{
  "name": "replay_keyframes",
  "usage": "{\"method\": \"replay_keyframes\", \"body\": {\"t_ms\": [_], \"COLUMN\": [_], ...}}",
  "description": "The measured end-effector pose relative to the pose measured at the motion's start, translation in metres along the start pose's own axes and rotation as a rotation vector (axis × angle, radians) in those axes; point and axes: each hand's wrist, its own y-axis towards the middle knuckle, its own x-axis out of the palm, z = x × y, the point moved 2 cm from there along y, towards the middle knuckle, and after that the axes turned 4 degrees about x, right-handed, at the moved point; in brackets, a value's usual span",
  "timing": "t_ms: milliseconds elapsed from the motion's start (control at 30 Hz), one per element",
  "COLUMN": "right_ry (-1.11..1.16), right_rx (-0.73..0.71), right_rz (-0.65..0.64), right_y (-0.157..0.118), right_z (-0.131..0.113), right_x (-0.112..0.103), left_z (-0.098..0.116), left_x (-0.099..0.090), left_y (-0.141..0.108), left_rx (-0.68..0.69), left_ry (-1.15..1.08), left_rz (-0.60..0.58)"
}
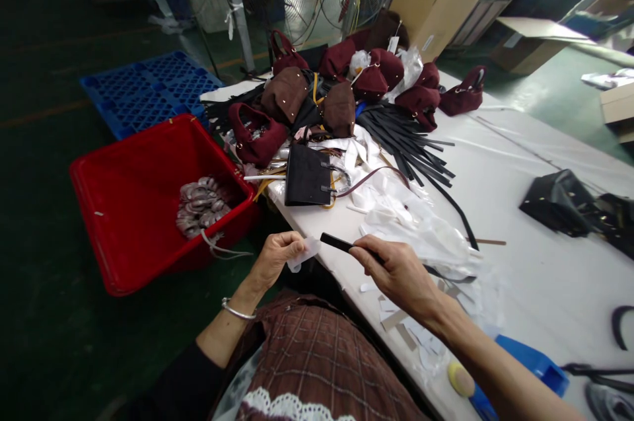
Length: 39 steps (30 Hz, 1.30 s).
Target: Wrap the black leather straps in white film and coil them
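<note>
My left hand (276, 256) pinches a small translucent white piece of sheet (304, 254) above the table's near edge. Between the fingers and thumb of my right hand (396, 272) is a flat black strap (337, 242), its free end pointing left close to the white piece. Whether the two touch I cannot tell. Just beyond my hands a small black handbag (307, 175) lies on the table, among crumpled white wrapping (396, 216).
A red bin (133, 223) with grey coiled bundles (201, 206) stands left of the table (515, 163). Maroon bags (257, 137), brown pouches (284, 96) and loose black straps (401, 143) are heaped at the back. Black bags (557, 203) lie right; a blue container (529, 361) is near.
</note>
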Motion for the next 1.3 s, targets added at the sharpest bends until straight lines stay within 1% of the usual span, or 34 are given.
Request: {"method": "replay_keyframes", "body": {"t_ms": [133, 267, 400, 500, 600, 667, 733, 800, 833, 933, 1000, 1033, 1100, 1167, 1233, 1300], "right_ry": [-0.053, -0.129, -0.203, -0.251, -0.356, -0.43, -0.445, -0.373, -0.311, -0.106, -0.031, -0.011, -0.01, -0.046, -0.101, -0.165], "right_rx": [-0.009, -0.018, -0.013, -0.047, -0.063, -0.044, -0.029, 0.0, 0.037, 0.212, 0.313, 0.345, 0.353, 0.292, 0.213, 0.156], "right_rz": [-0.028, -0.054, -0.089, -0.124, -0.179, -0.216, -0.239, -0.253, -0.261, -0.264, -0.204, -0.17, -0.122, -0.115, -0.13, -0.139], "right_y": [0.001, 0.004, 0.006, 0.006, 0.009, 0.014, 0.02, 0.022, 0.021, 0.008, -0.003, -0.008, -0.015, -0.015, -0.009, -0.001], "right_z": [-0.003, -0.002, 0.001, 0.001, -0.003, -0.005, -0.002, 0.011, 0.023, 0.065, 0.087, 0.093, 0.093, 0.08, 0.061, 0.043], "right_x": [0.004, 0.008, 0.011, 0.015, 0.025, 0.034, 0.039, 0.032, 0.024, -0.015, -0.044, -0.055, -0.067, -0.067, -0.059, -0.044], "left_z": [0.002, 0.004, 0.008, 0.01, 0.01, 0.008, 0.005, 0.001, -0.001, -0.007, -0.013, -0.017, -0.023, -0.026, -0.026, -0.022], "left_x": [-0.003, -0.002, -0.003, -0.003, 0.006, 0.016, 0.025, 0.028, 0.025, 0.005, -0.009, -0.014, -0.016, -0.009, 0.004, 0.021], "left_y": [-0.001, -0.001, 0.0, 0.0, 0.001, 0.003, 0.004, 0.007, 0.009, 0.015, 0.018, 0.019, 0.021, 0.022, 0.024, 0.025], "left_rx": [0.046, 0.072, 0.109, 0.135, 0.163, 0.201, 0.246, 0.284, 0.294, 0.269, 0.196, 0.153, 0.076, 0.043, 0.07, 0.127], "left_ry": [0.038, 0.105, 0.227, 0.321, 0.455, 0.544, 0.603, 0.641, 0.656, 0.663, 0.617, 0.581, 0.517, 0.506, 0.551, 0.598], "left_rz": [-0.043, -0.061, -0.079, -0.125, -0.215, -0.281, -0.327, -0.33, -0.311, -0.209, -0.17, -0.168, -0.198, -0.247, -0.285, -0.311]}}
